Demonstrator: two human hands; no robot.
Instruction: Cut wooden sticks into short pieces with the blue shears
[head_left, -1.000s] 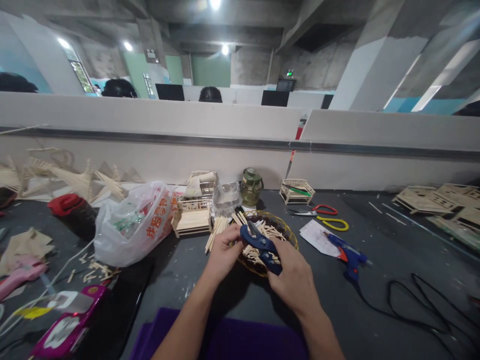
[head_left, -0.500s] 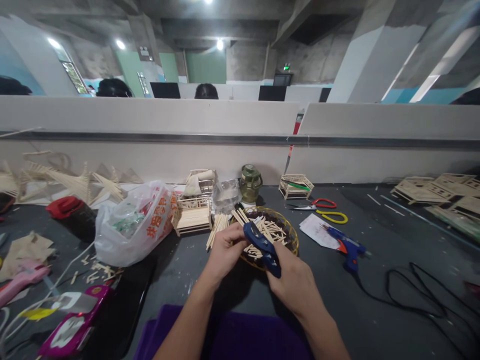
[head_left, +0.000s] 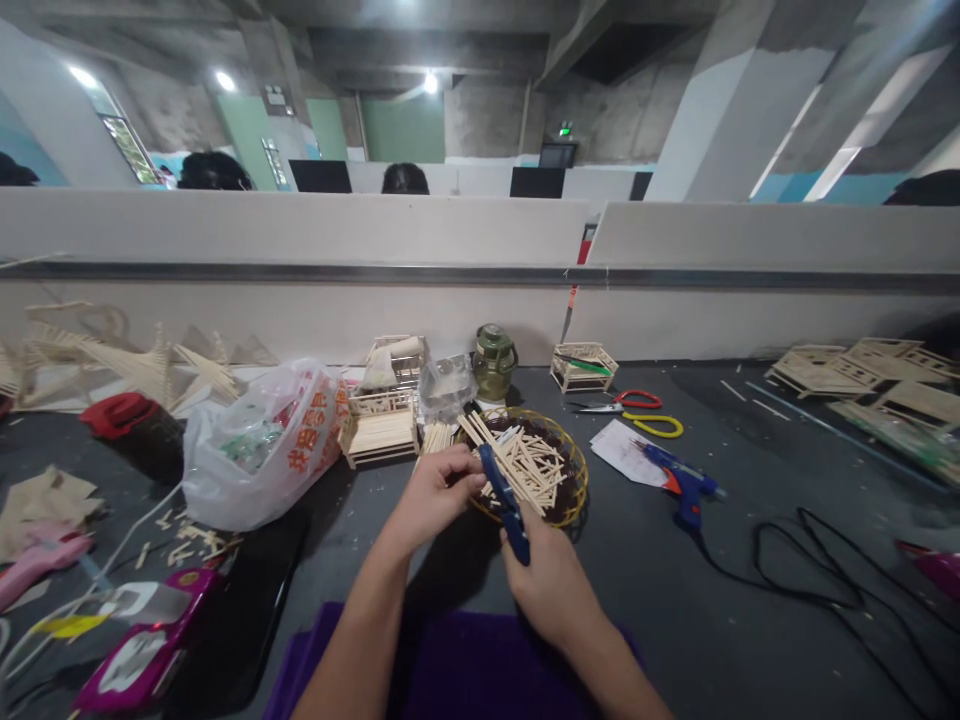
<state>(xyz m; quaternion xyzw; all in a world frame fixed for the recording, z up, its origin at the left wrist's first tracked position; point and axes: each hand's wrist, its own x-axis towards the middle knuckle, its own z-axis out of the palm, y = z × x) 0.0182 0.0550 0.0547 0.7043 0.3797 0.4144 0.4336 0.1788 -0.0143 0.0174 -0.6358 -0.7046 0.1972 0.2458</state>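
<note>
My right hand (head_left: 551, 575) is closed around the handle of a dark blue plier-like hand tool (head_left: 504, 500), which points up and away from me. My left hand (head_left: 439, 495) is closed in a pinch beside the tool's upper end; whatever lies between its fingertips is too small to make out. Just beyond both hands is a round woven basket (head_left: 583, 478) with a yellow rim, full of short pale wooden sticks (head_left: 536, 468). More sticks (head_left: 437, 437) lie in a bundle to the basket's left, by my left hand.
Small stick-built furniture models (head_left: 381, 430) stand behind a white plastic bag (head_left: 247, 480). A green jar (head_left: 493, 362) is behind the basket. At right lie scissors (head_left: 651, 425), a blue glue gun (head_left: 688, 485) and its black cable (head_left: 795, 590). Purple cloth (head_left: 465, 665) is near me.
The blue tool has turned to a steeper angle and is seen more edge-on. Both hands have shifted slightly left, and the right hand lower. The whole view has shifted a little too.
</note>
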